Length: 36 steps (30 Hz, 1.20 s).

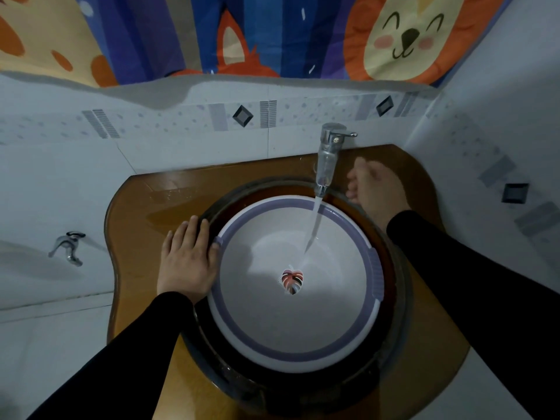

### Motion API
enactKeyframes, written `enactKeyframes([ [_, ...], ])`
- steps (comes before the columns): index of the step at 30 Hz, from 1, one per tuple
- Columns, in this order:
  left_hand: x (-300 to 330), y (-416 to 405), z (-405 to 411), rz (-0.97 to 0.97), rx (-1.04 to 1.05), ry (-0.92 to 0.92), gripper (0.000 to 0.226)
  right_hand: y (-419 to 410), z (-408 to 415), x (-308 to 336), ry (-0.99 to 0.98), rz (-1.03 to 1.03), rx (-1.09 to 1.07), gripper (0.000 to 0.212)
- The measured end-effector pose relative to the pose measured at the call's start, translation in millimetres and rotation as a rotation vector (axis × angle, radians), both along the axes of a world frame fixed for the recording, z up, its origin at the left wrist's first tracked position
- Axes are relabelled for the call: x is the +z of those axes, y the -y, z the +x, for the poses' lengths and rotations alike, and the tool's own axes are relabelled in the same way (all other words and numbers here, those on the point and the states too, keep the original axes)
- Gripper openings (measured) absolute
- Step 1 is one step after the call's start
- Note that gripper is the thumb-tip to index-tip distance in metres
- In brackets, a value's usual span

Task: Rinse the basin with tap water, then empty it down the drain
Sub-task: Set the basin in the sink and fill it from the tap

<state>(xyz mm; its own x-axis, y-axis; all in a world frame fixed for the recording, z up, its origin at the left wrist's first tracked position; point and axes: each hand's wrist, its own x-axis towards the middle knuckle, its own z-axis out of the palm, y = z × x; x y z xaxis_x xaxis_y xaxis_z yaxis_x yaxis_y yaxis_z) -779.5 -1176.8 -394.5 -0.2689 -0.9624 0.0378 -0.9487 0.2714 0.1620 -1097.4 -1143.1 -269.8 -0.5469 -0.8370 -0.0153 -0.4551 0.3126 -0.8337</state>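
Left hand (189, 257): our fingers lie flat and spread on the sink rim, fingertips touching the basin's edge.
Right hand (374, 189): loosely curled beside the tap (328, 156), holding nothing.
Basin (272, 322): white with a lilac rim, seated in the dark sink (397, 298).
Water (313, 225): streaming from the tap into the basin.
Desk (133, 237): amber, wet behind our left hand.

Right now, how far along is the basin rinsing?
Done: the basin sits in the sink and the tap is running. In hand: water streams in while the left hand rests flat at its rim. Left: emptying it.
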Motion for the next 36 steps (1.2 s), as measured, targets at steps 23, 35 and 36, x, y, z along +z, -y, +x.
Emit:
enactKeyframes([
  [23, 1, 1, 0, -0.001, 0.012, 0.005, 0.07, -114, -30, -126, -0.767, 0.535, 0.075, 0.071],
  [35, 5, -1, 1, 0.019, 0.004, 0.007, 0.068, -112, -29, -126, -0.775, 0.557, 0.057, 0.073],
  [36, 5, -1, 1, 0.019, 0.002, 0.006, 0.068, -112, -29, -126, -0.778, 0.559, 0.056, 0.072],
])
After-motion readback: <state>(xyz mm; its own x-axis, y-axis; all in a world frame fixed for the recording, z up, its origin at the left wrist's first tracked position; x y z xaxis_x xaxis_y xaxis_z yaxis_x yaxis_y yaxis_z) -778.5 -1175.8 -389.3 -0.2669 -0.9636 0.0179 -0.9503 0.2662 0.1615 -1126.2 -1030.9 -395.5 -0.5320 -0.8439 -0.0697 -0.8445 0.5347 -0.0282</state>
